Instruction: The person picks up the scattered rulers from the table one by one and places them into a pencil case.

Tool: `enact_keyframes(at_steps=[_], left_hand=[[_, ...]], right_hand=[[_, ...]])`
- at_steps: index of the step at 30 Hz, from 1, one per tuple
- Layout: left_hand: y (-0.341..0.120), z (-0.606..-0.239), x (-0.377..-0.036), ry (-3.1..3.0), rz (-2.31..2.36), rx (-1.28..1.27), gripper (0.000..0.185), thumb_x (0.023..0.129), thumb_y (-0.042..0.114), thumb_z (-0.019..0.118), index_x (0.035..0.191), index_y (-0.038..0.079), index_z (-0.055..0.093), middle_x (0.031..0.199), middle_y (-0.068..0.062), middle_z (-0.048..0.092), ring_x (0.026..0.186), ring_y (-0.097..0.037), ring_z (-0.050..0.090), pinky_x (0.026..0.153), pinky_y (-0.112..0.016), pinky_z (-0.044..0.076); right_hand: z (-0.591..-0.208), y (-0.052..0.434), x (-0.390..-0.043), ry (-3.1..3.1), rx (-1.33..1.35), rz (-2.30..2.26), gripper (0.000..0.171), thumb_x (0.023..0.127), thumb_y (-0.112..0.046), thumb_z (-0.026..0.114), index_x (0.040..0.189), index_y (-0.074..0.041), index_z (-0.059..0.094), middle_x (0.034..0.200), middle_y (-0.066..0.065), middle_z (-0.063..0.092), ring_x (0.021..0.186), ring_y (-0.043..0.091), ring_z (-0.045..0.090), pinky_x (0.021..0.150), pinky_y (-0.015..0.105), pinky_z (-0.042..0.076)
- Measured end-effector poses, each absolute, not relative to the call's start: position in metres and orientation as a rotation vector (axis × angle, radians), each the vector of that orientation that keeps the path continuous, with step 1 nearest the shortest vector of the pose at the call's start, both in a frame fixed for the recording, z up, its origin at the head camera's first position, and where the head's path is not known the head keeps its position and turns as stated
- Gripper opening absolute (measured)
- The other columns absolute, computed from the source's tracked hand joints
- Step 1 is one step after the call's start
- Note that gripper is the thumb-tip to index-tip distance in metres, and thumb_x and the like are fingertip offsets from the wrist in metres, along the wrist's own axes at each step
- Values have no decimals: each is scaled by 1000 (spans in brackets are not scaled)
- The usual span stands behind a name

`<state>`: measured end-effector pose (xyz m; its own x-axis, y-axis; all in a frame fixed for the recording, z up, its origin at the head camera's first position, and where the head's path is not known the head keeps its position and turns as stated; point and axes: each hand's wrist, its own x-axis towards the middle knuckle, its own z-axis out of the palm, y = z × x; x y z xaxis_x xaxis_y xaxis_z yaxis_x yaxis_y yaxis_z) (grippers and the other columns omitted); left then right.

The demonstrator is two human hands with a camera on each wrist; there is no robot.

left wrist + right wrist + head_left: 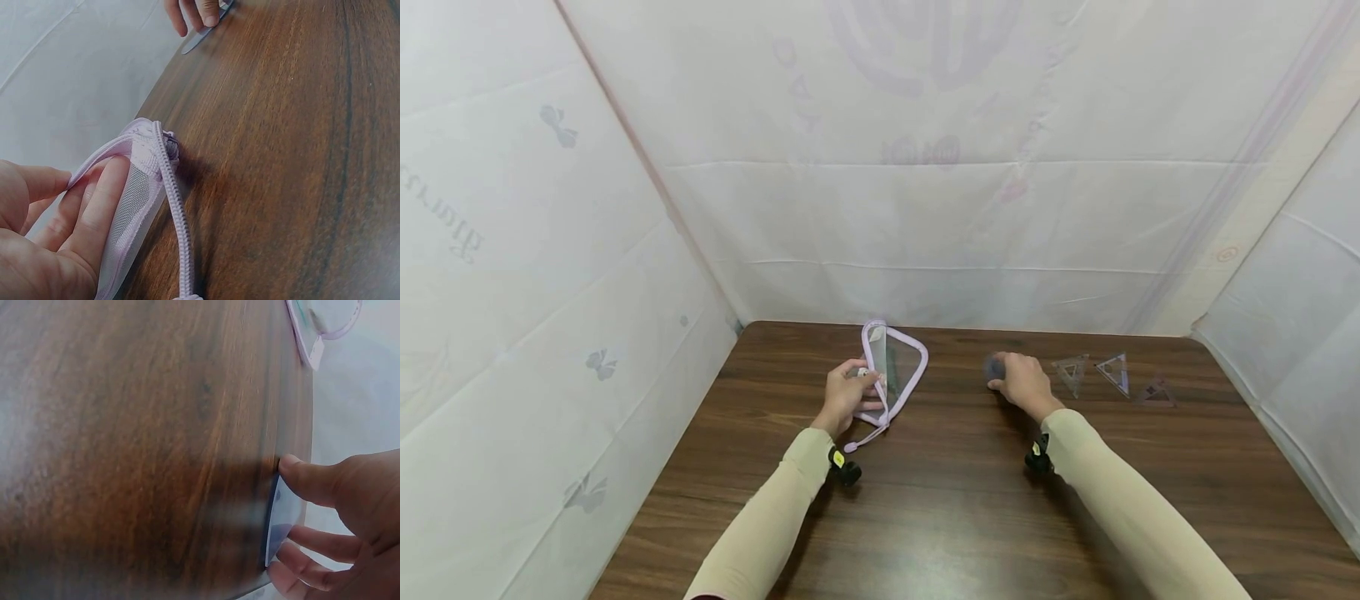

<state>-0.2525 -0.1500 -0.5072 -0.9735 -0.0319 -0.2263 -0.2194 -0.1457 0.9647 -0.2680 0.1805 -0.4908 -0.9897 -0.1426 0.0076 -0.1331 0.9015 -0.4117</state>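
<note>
My left hand [847, 393] pinches the lilac-trimmed edge of a see-through mesh pouch [910, 367] near the table's far edge. In the left wrist view, thumb and fingers hold that trim beside grey mesh [132, 206]. A lilac cord [177, 219] hangs from the pouch, its end lying toward me on the table. To the right, my right hand [1026, 383] grips a thin, greyish see-through plate [993, 368] with a rounded edge. In the right wrist view the plate [282, 515] stands tilted up on edge, thumb at one end and fingertips at the other.
Right of my right hand lie three flat see-through triangular pieces, one greyish [1071, 372], one bluish [1115, 373] and one reddish [1156, 392]. The brown wood-grain table [917, 508] runs back to a white sheet wall [925, 233], with more sheeting left and right.
</note>
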Motion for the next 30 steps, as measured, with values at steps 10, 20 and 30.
enact_keyframes(at_steps=[10,20,30], left_hand=[[-149,-508,-253,1973,2275,-294,27,96,0,69,122,-2,60,91,-17,75,70,-22,72,68,-49,66],[-149,-508,-252,1977,2279,-298,28,96,0,69,122,-2,60,93,-19,75,70,-23,72,68,-50,66],[-150,-507,-252,1987,2288,-296,25,96,-1,68,120,-2,60,88,-15,75,69,-23,72,64,-48,66]], right_hand=[[-498,186,-272,3056,-341,-721,58,86,-18,85,133,7,61,122,29,65,116,49,57,101,63,50],[-489,191,-272,3003,-364,-789,57,89,-11,82,135,11,58,130,32,62,118,50,58,98,63,52],[-483,192,-275,2990,-333,-851,47,90,-2,78,133,7,62,109,25,70,98,40,67,75,49,61]])
